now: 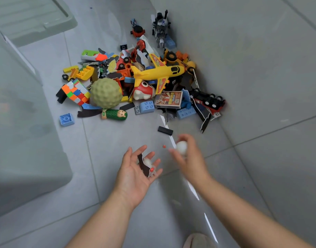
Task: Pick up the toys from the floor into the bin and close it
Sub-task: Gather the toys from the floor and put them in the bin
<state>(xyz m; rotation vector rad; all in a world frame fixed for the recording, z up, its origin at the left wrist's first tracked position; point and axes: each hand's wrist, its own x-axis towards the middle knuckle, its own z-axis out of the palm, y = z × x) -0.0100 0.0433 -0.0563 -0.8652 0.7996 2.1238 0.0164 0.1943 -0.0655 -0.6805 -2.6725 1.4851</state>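
Observation:
A pile of toys lies on the grey tiled floor: a yellow plane (159,72), a green bumpy ball (106,93), a colour cube (75,92), a red and black train (209,102), blue bricks (145,107) and a green doll (115,114). My left hand (135,173) is palm up near the pile's front, its fingers spread, with a dark flat cut-out piece (144,164) and a small white and red bit lying on it. My right hand (189,156) is curled around a white ball (181,147). A tiny red bead (164,146) sits between my hands.
The translucent grey bin (19,122) stands at the left, its lid (32,17) lying on the floor at the far left. A black block (165,130) lies just ahead of my right hand. A lone blue brick (66,119) sits near the bin.

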